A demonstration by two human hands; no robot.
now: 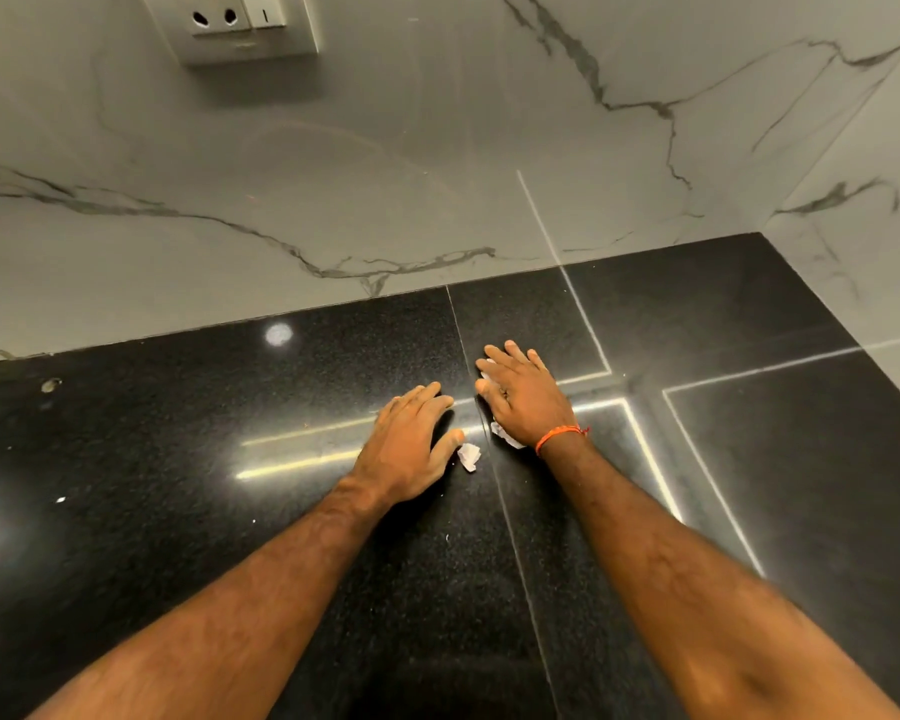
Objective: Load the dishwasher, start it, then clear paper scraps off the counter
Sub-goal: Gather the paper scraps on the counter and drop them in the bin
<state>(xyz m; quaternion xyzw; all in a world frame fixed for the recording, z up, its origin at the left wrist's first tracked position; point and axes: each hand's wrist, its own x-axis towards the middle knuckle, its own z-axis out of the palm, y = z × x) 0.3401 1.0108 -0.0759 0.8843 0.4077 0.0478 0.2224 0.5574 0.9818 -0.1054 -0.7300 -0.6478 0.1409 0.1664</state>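
Note:
Both my hands lie palm down on the black granite counter (178,459). My left hand (411,444) rests flat with fingers straight, its thumb next to a small crumpled white paper scrap (470,456). My right hand (523,394), with an orange thread on the wrist, covers more white paper; bits of that paper (505,433) stick out under the heel of the palm and by the fingers. Most of that paper is hidden under the hand. No dishwasher is in view.
A white marble-look wall (437,174) backs the counter and turns a corner at the right. A wall socket with a switch (240,23) sits high on the left. A small chip or speck (50,385) marks the counter's far left.

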